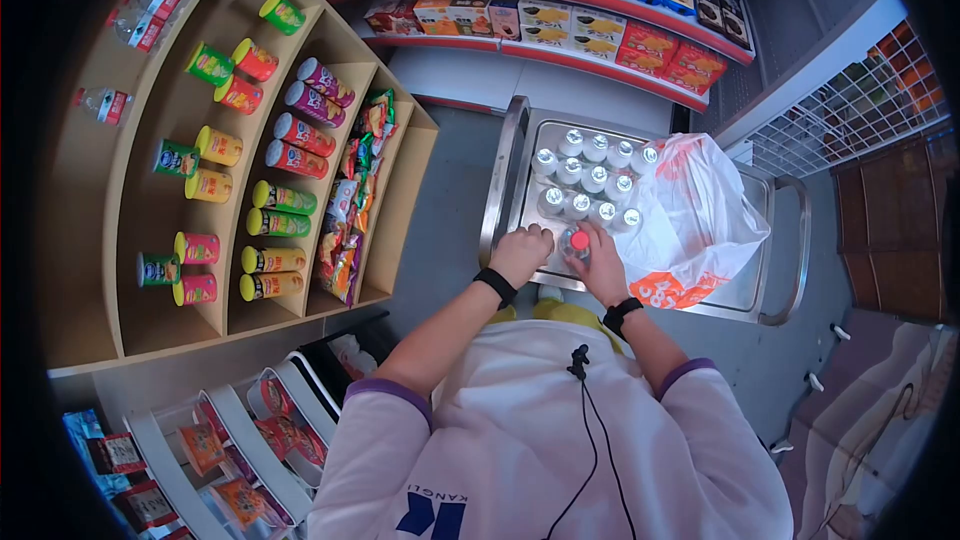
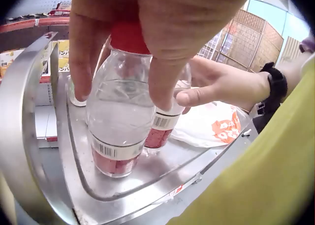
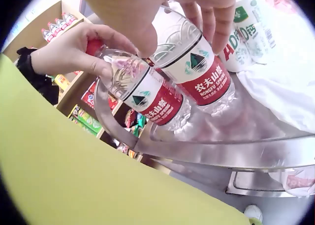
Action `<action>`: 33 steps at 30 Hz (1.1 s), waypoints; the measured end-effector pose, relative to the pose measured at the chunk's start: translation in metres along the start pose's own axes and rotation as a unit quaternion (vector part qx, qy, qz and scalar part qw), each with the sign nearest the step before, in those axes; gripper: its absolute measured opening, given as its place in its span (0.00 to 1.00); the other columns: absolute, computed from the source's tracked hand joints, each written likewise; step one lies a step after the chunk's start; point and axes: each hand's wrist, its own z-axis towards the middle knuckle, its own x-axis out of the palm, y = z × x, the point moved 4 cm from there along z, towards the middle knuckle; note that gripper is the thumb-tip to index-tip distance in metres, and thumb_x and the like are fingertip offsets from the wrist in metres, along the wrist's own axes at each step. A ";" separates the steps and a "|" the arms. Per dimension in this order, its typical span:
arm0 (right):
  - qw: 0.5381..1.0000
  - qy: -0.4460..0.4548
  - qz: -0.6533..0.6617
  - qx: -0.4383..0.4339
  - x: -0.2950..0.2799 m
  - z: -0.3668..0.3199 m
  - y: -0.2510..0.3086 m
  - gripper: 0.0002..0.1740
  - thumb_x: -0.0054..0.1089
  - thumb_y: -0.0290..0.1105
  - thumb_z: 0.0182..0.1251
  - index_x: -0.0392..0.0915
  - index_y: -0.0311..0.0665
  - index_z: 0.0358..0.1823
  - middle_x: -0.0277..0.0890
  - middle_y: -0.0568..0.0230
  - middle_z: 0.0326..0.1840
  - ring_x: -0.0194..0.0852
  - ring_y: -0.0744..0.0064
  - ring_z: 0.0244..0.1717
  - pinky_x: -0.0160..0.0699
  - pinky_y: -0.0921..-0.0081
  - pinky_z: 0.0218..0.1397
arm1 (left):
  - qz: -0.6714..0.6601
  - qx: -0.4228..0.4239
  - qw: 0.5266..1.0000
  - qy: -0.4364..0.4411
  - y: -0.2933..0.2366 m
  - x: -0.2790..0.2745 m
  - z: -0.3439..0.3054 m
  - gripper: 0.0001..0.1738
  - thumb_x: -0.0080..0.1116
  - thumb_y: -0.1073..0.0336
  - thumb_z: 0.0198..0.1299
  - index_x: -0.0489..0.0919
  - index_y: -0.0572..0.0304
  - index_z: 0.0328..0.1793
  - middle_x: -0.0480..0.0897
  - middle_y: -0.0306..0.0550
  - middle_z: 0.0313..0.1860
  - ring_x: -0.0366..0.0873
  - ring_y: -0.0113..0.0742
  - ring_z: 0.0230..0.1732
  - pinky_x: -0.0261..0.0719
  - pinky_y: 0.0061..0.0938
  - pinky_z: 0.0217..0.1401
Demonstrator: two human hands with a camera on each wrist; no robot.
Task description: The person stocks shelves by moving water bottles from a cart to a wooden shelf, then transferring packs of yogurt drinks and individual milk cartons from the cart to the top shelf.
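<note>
Two clear water bottles with red labels stand side by side at the near edge of a metal cart [image 1: 545,125]. My left hand [image 2: 162,23] reaches down over one water bottle [image 2: 120,119], its thumb and fingers around the red cap and neck. In the right wrist view the left hand [image 3: 74,50] holds this bottle [image 3: 157,99] by its top. My right hand [image 1: 602,265] grips the upper part of the other bottle [image 3: 192,62], next to it. Behind them several white bottles with silver tops [image 1: 593,180] stand in rows on the cart.
A white plastic bag [image 1: 705,205] with orange print lies on the cart's right side. Metal handles [image 1: 505,170] rise at its ends. Wooden shelves [image 1: 150,220] with snack cans and bags stand on the left; shelves of boxed snacks [image 1: 545,20] are ahead.
</note>
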 end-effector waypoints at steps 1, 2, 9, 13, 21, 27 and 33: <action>1.000 -0.003 0.001 -0.007 0.001 0.000 -0.002 0.39 0.71 0.34 0.55 0.63 0.42 0.69 0.64 0.50 0.69 0.64 0.45 0.67 0.70 0.59 0.67 | -0.005 -0.008 1.000 -0.024 0.000 -0.007 0.002 0.11 0.60 0.68 0.53 0.77 0.60 0.43 0.82 0.50 0.36 0.85 0.47 0.35 0.83 0.38 0.32; 1.000 -0.006 0.002 -0.017 0.001 0.000 -0.003 0.39 0.71 0.33 0.55 0.63 0.42 0.69 0.64 0.50 0.69 0.64 0.45 0.67 0.69 0.59 0.67 | -0.001 -0.013 0.999 -0.029 0.000 -0.008 0.004 0.11 0.60 0.68 0.53 0.77 0.60 0.43 0.82 0.50 0.36 0.85 0.47 0.35 0.83 0.38 0.32; 0.997 0.042 0.046 -0.035 -0.002 -0.003 -0.006 0.43 0.69 0.31 0.56 0.57 0.31 0.72 0.59 0.39 0.71 0.56 0.40 0.73 0.57 0.56 0.76 | -0.242 -0.088 0.965 -0.055 0.014 0.034 0.018 0.18 0.45 0.61 0.67 0.73 0.57 0.59 0.84 0.56 0.39 0.85 0.48 0.38 0.82 0.46 0.39; 0.999 0.026 0.044 -0.013 -0.019 -0.007 0.009 0.47 0.73 0.28 0.52 0.55 0.33 0.73 0.61 0.41 0.69 0.57 0.39 0.71 0.58 0.55 0.73 | -0.084 -0.046 0.995 0.016 0.007 -0.054 -0.005 0.39 0.66 0.58 0.53 0.65 0.54 0.71 0.75 0.51 0.56 0.81 0.49 0.47 0.78 0.42 0.48; 0.982 -0.098 -0.127 -0.103 -0.083 -0.008 0.095 0.26 0.60 0.35 0.69 0.68 0.27 0.63 0.70 0.37 0.58 0.67 0.37 0.60 0.68 0.54 0.64 | 0.095 -0.265 0.883 -0.376 0.165 -0.381 -0.115 0.26 0.67 0.64 0.52 0.76 0.61 0.57 0.78 0.55 0.50 0.75 0.54 0.54 0.76 0.42 0.56; 0.970 -0.202 -0.084 -0.104 -0.075 0.021 0.153 0.22 0.57 0.31 0.70 0.70 0.26 0.61 0.73 0.42 0.48 0.73 0.47 0.47 0.72 0.59 0.54 | 0.278 -0.372 0.610 -0.642 0.333 -0.570 -0.249 0.50 0.74 0.60 0.47 0.58 0.71 0.72 0.69 0.66 0.61 0.70 0.62 0.62 0.72 0.44 0.64; 0.957 -0.247 -0.064 -0.136 -0.040 0.047 0.189 0.21 0.57 0.27 0.67 0.71 0.31 0.60 0.73 0.51 0.41 0.73 0.54 0.41 0.72 0.62 0.49 | 0.116 -0.497 0.655 -0.558 0.447 -0.617 -0.279 0.60 0.78 0.49 0.43 0.54 0.72 0.75 0.68 0.71 0.68 0.70 0.61 0.68 0.73 0.42 0.68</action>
